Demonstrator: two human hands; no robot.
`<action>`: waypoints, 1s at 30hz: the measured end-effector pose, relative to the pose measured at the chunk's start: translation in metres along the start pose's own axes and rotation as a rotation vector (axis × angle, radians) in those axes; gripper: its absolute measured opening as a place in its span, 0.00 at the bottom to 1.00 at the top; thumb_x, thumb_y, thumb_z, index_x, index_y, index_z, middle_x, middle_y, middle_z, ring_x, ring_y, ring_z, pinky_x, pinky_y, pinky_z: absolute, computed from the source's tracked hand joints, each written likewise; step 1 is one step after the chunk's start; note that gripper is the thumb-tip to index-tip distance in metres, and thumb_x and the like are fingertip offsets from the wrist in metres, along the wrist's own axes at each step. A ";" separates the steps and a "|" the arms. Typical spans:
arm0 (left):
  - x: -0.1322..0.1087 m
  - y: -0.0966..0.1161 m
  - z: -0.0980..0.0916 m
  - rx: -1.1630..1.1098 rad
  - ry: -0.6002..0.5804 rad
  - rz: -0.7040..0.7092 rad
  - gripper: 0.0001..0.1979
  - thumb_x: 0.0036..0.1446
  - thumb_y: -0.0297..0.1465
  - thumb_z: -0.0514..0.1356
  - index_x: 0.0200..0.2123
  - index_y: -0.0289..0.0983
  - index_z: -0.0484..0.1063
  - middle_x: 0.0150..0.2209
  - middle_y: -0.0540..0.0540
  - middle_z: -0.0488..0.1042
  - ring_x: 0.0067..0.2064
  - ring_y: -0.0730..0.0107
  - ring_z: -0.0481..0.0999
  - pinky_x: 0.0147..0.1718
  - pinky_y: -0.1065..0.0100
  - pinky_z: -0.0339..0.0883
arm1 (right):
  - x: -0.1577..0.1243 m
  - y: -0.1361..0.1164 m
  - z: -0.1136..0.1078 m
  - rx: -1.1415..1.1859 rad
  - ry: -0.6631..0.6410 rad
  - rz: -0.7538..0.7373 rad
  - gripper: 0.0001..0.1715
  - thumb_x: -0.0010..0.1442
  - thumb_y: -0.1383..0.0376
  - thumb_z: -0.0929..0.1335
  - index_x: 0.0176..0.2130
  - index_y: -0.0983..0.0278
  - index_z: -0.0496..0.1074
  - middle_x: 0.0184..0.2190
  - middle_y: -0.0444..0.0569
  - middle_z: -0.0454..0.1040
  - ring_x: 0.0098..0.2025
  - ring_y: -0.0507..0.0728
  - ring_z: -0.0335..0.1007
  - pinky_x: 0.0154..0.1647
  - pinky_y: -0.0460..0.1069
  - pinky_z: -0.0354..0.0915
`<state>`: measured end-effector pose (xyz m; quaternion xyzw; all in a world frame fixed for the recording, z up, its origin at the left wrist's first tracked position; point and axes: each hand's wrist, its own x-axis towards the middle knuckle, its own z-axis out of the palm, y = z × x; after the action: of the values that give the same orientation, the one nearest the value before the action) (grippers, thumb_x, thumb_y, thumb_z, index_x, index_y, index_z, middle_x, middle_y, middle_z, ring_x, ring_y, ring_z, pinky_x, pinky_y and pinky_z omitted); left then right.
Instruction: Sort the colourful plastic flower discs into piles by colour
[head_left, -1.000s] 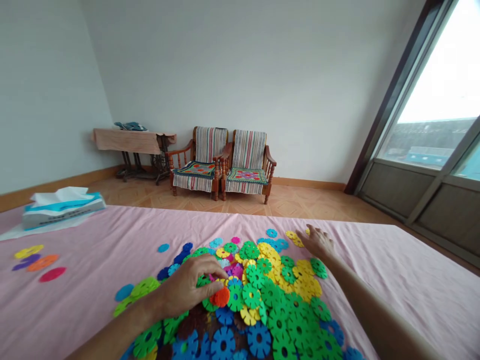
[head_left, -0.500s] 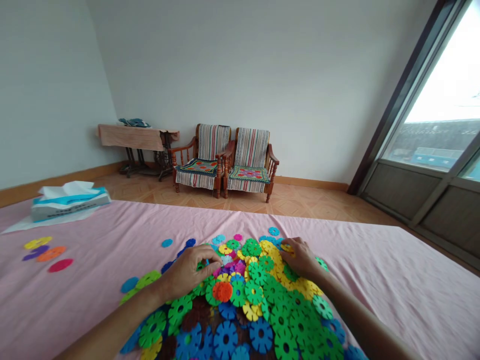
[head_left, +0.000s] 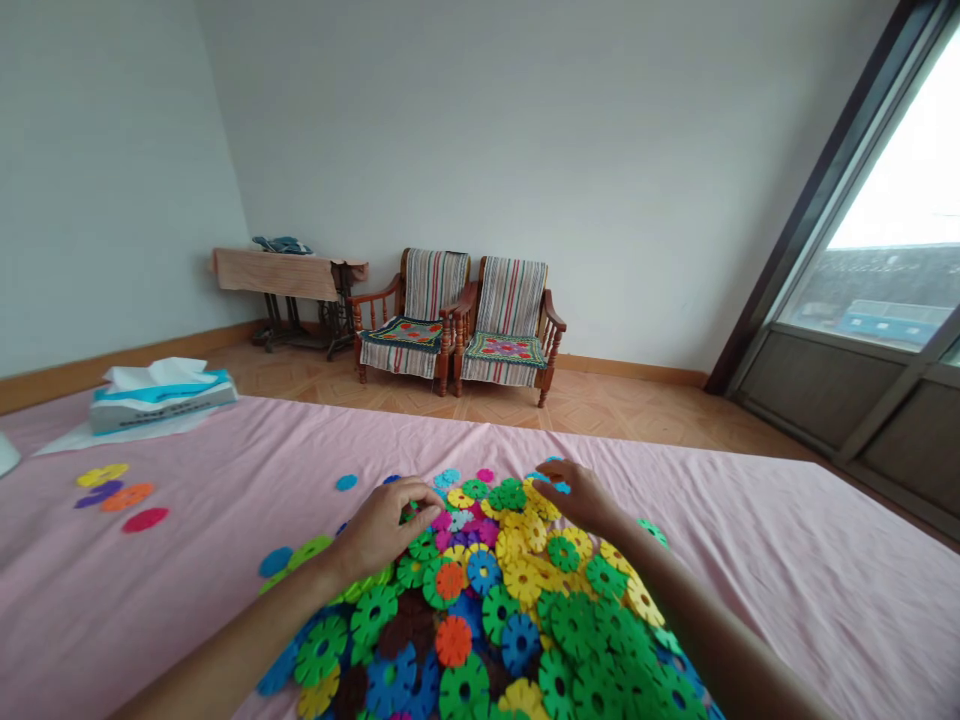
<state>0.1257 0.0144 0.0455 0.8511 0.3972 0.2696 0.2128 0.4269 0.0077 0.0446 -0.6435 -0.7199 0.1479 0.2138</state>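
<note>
A heap of plastic snowflake discs [head_left: 525, 575] in green, yellow, blue, orange, brown and pink spreads over the cloth before me. At the heap's left side is my left hand [head_left: 391, 522], its fingers curled and the thumb drawn in against them. Whether a disc sits in that curl is hidden. My right hand [head_left: 585, 496] rests at the far right edge, thumb and forefinger apart beside yellow and blue discs. Between the hands lie pink and purple discs [head_left: 480, 530]. Green discs [head_left: 607, 640] pile thickest near the right forearm.
A pink cloth [head_left: 757, 560] covers the surface. To the left lie a tissue box [head_left: 165, 402] and several loose discs, among them a red one [head_left: 145, 520]. Two wooden armchairs [head_left: 514, 310] and a cloth-covered sewing table [head_left: 277, 275] stand by the wall beyond.
The heap has shifted: green discs have slid nearer me, uncovering more yellow ones. My right hand has moved left and away from me. The view has turned slightly left.
</note>
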 end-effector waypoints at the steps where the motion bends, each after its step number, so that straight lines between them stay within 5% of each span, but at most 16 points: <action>1: 0.001 -0.005 0.000 0.033 0.019 -0.013 0.12 0.60 0.35 0.53 0.36 0.37 0.76 0.38 0.46 0.76 0.41 0.66 0.74 0.39 0.70 0.64 | 0.012 0.008 0.004 -0.062 0.046 0.062 0.24 0.60 0.55 0.64 0.51 0.65 0.71 0.49 0.57 0.73 0.51 0.62 0.68 0.53 0.54 0.63; 5: 0.008 -0.033 -0.003 0.237 0.049 -0.083 0.14 0.61 0.34 0.50 0.43 0.38 0.73 0.45 0.44 0.75 0.47 0.64 0.72 0.46 0.67 0.64 | 0.033 0.025 0.019 -0.169 0.096 0.191 0.34 0.58 0.52 0.65 0.58 0.67 0.65 0.57 0.64 0.65 0.58 0.70 0.60 0.54 0.63 0.58; 8: 0.016 -0.054 -0.009 0.324 0.026 -0.116 0.14 0.60 0.32 0.51 0.43 0.38 0.73 0.45 0.43 0.74 0.49 0.62 0.71 0.50 0.64 0.60 | 0.025 0.013 0.025 -0.185 0.071 0.175 0.30 0.57 0.49 0.64 0.54 0.62 0.70 0.55 0.59 0.67 0.57 0.69 0.61 0.55 0.62 0.57; 13: 0.030 -0.072 -0.017 0.456 -0.043 -0.231 0.11 0.58 0.33 0.53 0.34 0.40 0.75 0.39 0.43 0.75 0.45 0.58 0.72 0.46 0.61 0.63 | 0.006 -0.015 0.020 0.035 -0.141 -0.166 0.28 0.61 0.47 0.60 0.49 0.60 0.74 0.48 0.50 0.75 0.49 0.59 0.69 0.51 0.52 0.62; 15: 0.037 -0.074 -0.018 0.499 -0.054 -0.264 0.13 0.60 0.33 0.50 0.37 0.38 0.75 0.42 0.40 0.74 0.48 0.55 0.71 0.48 0.58 0.61 | 0.009 -0.012 0.016 0.069 -0.136 -0.191 0.30 0.63 0.47 0.56 0.50 0.60 0.73 0.49 0.50 0.75 0.49 0.58 0.70 0.51 0.51 0.63; 19: 0.057 -0.080 -0.012 0.529 -0.139 -0.272 0.21 0.62 0.38 0.48 0.56 0.39 0.66 0.61 0.39 0.62 0.62 0.55 0.58 0.58 0.56 0.51 | 0.027 0.027 0.015 -0.190 0.126 0.173 0.39 0.63 0.48 0.57 0.62 0.70 0.58 0.63 0.62 0.57 0.65 0.67 0.50 0.62 0.60 0.48; 22: 0.070 -0.089 -0.007 0.525 -0.237 -0.330 0.29 0.62 0.45 0.47 0.63 0.40 0.57 0.66 0.40 0.52 0.66 0.49 0.49 0.60 0.47 0.46 | 0.036 0.064 0.021 -0.364 0.082 0.448 0.43 0.63 0.46 0.53 0.67 0.67 0.47 0.68 0.60 0.44 0.68 0.69 0.37 0.63 0.66 0.42; 25: 0.080 -0.099 -0.003 0.522 -0.295 -0.408 0.32 0.61 0.48 0.46 0.65 0.43 0.52 0.68 0.41 0.46 0.67 0.41 0.45 0.57 0.37 0.45 | 0.040 0.087 0.025 -0.409 0.015 0.500 0.41 0.63 0.45 0.50 0.67 0.63 0.46 0.69 0.55 0.42 0.69 0.67 0.35 0.64 0.66 0.38; 30: 0.091 -0.112 0.002 0.529 -0.304 -0.490 0.33 0.62 0.50 0.45 0.67 0.45 0.46 0.69 0.43 0.38 0.68 0.42 0.38 0.57 0.34 0.41 | 0.047 0.099 0.024 -0.423 0.006 0.498 0.41 0.63 0.44 0.49 0.67 0.58 0.44 0.69 0.51 0.40 0.69 0.64 0.32 0.64 0.67 0.36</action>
<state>0.1134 0.1527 0.0066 0.7865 0.6085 -0.0299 0.1007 0.4964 0.0684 -0.0190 -0.8306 -0.5544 0.0407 0.0347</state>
